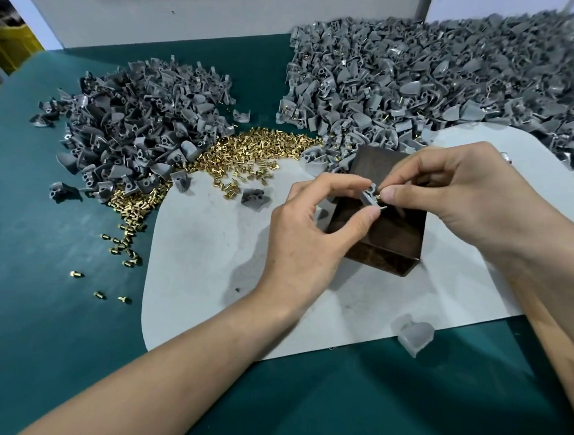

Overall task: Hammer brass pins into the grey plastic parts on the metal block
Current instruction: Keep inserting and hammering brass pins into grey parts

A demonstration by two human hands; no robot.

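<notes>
Start the brass pin (pixel 379 196) straight in its hole in the grey plastic part (pixel 368 193), held over the top of the metal block (pixel 395 234) on the pale mat (pixel 213 257); cannot tell whether touching the block. Press in by finger until self-standing, then lay the part flat on the block before any blow; no hammer in view. Keep the pin square to avoid bending it or cracking the plastic. Pinching the part from the near side with the curled thumb and fingers (pixel 369 215) of the left hand (pixel 309 231), wrist low over the mat. Pinching the pin at the part's right edge with thumb and forefinger of the right hand (pixel 455 187), arched above the block. Draw further pins from the heap (pixel 239 152) on the green desk (pixel 40 236), between the two piles of grey parts (pixel 140 119).
</notes>
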